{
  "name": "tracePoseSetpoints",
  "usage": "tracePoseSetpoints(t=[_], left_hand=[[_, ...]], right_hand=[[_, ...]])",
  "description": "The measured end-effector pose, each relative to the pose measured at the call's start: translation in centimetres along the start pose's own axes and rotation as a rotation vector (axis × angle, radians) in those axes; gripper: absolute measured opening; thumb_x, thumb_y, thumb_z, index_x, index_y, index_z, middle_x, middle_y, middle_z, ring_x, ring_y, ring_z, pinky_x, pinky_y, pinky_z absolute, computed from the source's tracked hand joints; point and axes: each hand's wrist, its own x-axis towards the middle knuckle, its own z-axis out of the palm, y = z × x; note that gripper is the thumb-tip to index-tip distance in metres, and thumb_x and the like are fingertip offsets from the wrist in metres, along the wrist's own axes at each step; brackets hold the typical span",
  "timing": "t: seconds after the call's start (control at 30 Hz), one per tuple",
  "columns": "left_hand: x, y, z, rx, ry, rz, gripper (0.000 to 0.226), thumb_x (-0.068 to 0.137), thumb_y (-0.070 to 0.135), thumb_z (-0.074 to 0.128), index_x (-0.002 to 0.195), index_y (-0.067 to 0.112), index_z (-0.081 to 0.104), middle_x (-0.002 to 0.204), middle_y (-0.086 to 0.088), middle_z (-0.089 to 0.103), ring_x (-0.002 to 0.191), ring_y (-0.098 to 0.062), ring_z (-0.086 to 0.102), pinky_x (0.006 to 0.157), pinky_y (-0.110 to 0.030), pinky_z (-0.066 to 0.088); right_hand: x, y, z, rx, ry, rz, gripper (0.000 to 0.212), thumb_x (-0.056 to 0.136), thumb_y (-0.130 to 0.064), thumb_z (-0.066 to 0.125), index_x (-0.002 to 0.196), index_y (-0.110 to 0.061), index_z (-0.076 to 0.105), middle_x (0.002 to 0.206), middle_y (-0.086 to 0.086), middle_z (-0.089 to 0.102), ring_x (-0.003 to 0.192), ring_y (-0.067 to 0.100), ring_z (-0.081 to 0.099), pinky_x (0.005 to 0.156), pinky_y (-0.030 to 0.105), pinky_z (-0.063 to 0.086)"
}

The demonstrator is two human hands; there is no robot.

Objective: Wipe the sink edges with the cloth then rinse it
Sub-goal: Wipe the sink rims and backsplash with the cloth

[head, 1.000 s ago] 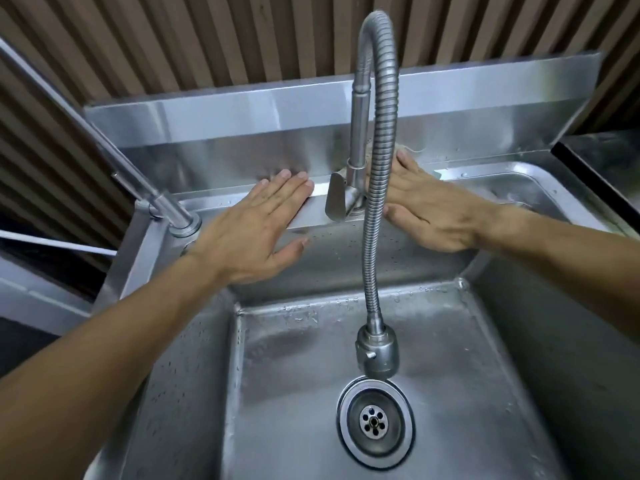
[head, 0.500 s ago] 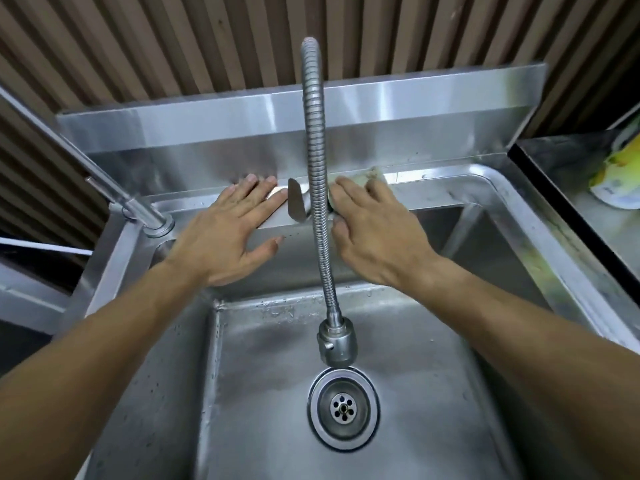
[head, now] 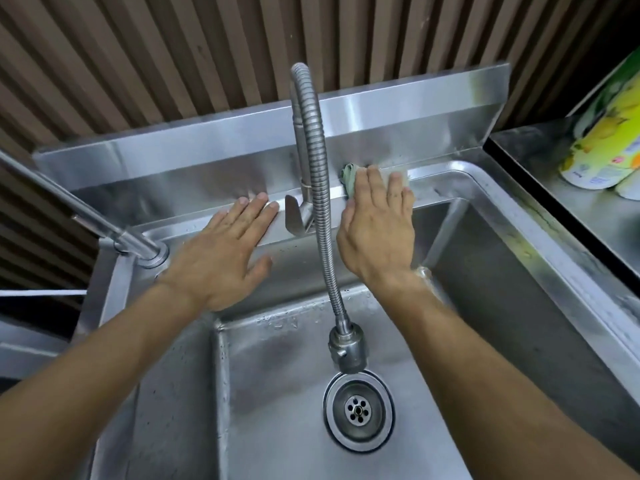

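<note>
A steel sink (head: 512,216) fills the view, with a flexible coiled faucet (head: 320,188) hanging over its drain (head: 358,410). My right hand (head: 379,230) lies flat on a pale green cloth (head: 349,176), pressing it onto the sink's back edge just right of the faucet base. Only the cloth's ends show past my fingers. My left hand (head: 225,258) rests flat and empty on the back edge left of the faucet handle (head: 294,214), fingers together.
A steel backsplash (head: 207,150) rises behind the sink before a ribbed brown wall. A second steel pipe (head: 104,223) slants in at the left corner. On the steel counter (head: 588,209) to the right stand yellow-green packaged rolls (head: 602,147).
The view has shifted to the left, so the sink sits further right. My right hand and the cloth slid slightly right along the back edge, away from the faucet. My left hand stayed put.
</note>
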Motion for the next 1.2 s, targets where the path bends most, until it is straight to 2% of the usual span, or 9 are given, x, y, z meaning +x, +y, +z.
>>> tracePoseSetpoints(t=[0.07, 0.13, 0.2, 0.27, 0.4, 0.5, 0.63, 0.93, 1.2], left_hand=[[-1.3, 2.4, -2.2, 0.067, -0.137, -0.209, 0.077, 0.101, 0.042, 0.037, 0.163, 0.020, -0.003, 0.172, -0.008, 0.004, 0.157, -0.024, 0.013, 0.125, -0.036, 0.017], [-3.3, 6.1, -6.0, 0.078, -0.154, -0.338, 0.043, 0.098, 0.039, 0.039, 0.136, 0.022, 0.051, 0.132, -0.010, 0.059, 0.126, -0.030, 0.055, 0.098, -0.038, 0.045], [-5.5, 10.5, -9.3, 0.027, -0.137, -0.291, 0.040, 0.090, 0.047, 0.029, 0.089, 0.022, 0.060, 0.081, 0.002, 0.056, 0.087, -0.026, 0.059, 0.070, -0.034, 0.045], [-5.5, 15.4, -10.9, -0.209, 0.011, -0.163, 0.043, 0.083, 0.049, 0.023, 0.075, 0.023, 0.056, 0.069, 0.002, 0.057, 0.071, -0.020, 0.057, 0.064, -0.033, 0.046], [1.5, 19.7, -8.8, -0.481, 0.290, -0.084, 0.040, 0.095, 0.023, 0.039, 0.132, 0.025, 0.055, 0.124, 0.003, 0.064, 0.114, -0.019, 0.060, 0.095, -0.031, 0.043], [7.5, 18.4, -4.8, -0.409, 0.270, -0.247, 0.057, 0.106, 0.022, 0.032, 0.160, 0.010, 0.018, 0.170, -0.009, 0.014, 0.158, -0.025, 0.007, 0.128, -0.041, 0.007], [9.5, 17.1, -0.3, -0.219, 0.233, -0.329, 0.065, 0.107, 0.042, 0.004, 0.162, 0.009, -0.005, 0.170, -0.008, -0.016, 0.157, -0.022, -0.013, 0.128, -0.039, -0.008], [8.5, 15.5, 0.5, -0.101, 0.295, -0.173, 0.064, 0.107, 0.042, 0.013, 0.163, 0.011, 0.011, 0.171, -0.008, 0.010, 0.158, -0.021, 0.003, 0.128, -0.035, -0.002], [8.3, 15.5, 0.5, -0.078, 0.317, -0.161, 0.066, 0.106, 0.045, 0.013, 0.163, 0.011, 0.013, 0.170, -0.008, 0.012, 0.158, -0.022, 0.005, 0.128, -0.038, 0.003]], right_hand=[[0.0, 0.8, -0.4, -0.023, -0.030, -0.149, 0.057, 0.108, -0.031, 0.026, 0.161, -0.010, 0.029, 0.168, 0.011, 0.028, 0.158, 0.038, 0.015, 0.130, 0.046, 0.002], [0.6, 2.8, -1.3, -0.039, -0.076, -0.290, 0.056, 0.108, -0.030, 0.027, 0.159, -0.008, 0.034, 0.166, 0.012, 0.033, 0.157, 0.035, 0.018, 0.130, 0.041, 0.001], [1.3, 4.3, -1.8, -0.058, -0.103, -0.345, 0.055, 0.108, -0.029, 0.029, 0.157, -0.008, 0.036, 0.165, 0.013, 0.035, 0.157, 0.035, 0.021, 0.129, 0.039, 0.002], [1.6, 5.5, -2.2, -0.056, -0.097, -0.295, 0.057, 0.106, -0.030, 0.026, 0.156, -0.007, 0.038, 0.164, 0.013, 0.036, 0.156, 0.036, 0.024, 0.129, 0.041, 0.006], [2.1, 6.6, -2.6, -0.049, -0.132, -0.085, 0.061, 0.107, -0.032, 0.022, 0.163, -0.010, 0.017, 0.172, 0.009, 0.012, 0.160, 0.032, 0.002, 0.129, 0.040, -0.003], [2.6, 6.8, -2.0, -0.080, -0.088, 0.035, 0.060, 0.110, -0.028, 0.027, 0.164, -0.010, 0.009, 0.173, 0.009, 0.002, 0.160, 0.031, -0.005, 0.129, 0.042, -0.006], [3.8, 7.8, -1.9, -0.081, 0.024, 0.255, 0.060, 0.109, -0.024, 0.027, 0.163, -0.005, 0.012, 0.172, 0.015, 0.008, 0.159, 0.035, 0.003, 0.129, 0.047, 0.000], [2.9, 9.3, -2.6, -0.039, -0.045, -0.140, 0.055, 0.109, -0.030, 0.031, 0.160, -0.007, 0.030, 0.166, 0.017, 0.031, 0.155, 0.037, 0.024, 0.129, 0.046, 0.012], [4.8, 9.4, -3.0, -0.282, 0.024, 0.160, 0.065, 0.095, -0.026, 0.034, 0.154, 0.003, 0.031, 0.138, 0.019, 0.046, 0.121, 0.037, 0.048, 0.110, 0.047, 0.034]])
